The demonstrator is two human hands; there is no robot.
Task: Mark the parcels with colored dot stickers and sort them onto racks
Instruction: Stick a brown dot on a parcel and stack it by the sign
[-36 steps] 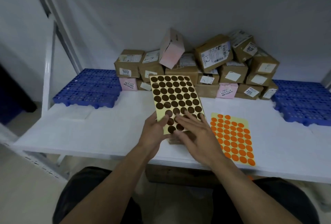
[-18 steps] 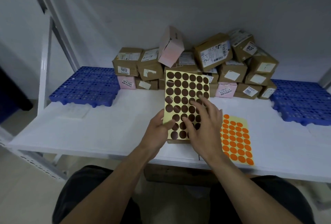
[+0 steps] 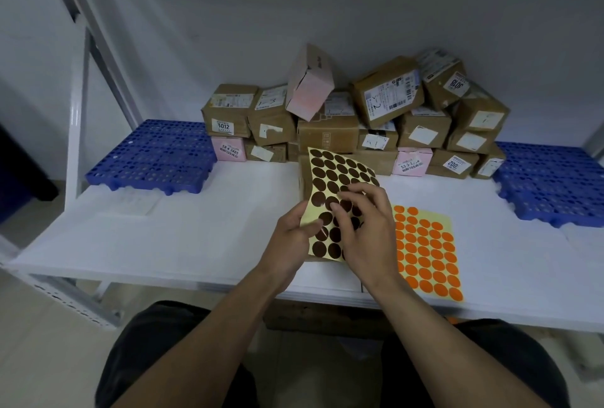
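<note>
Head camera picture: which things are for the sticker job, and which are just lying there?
For the job: brown sticker sheet, left hand, right hand, orange sticker sheet, parcels, blue racks.
Just lying about: white paper, cardboard box under the table.

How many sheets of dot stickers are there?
2. The brown sheet is held by the left hand, right hand picking at it; the orange sheet lies on the table beside them. More could be hidden.

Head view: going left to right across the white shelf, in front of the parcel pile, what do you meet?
left blue perforated pallet → brown dot sticker sheet, held up off the shelf → orange dot sticker sheet, lying flat → right blue perforated pallet
</note>
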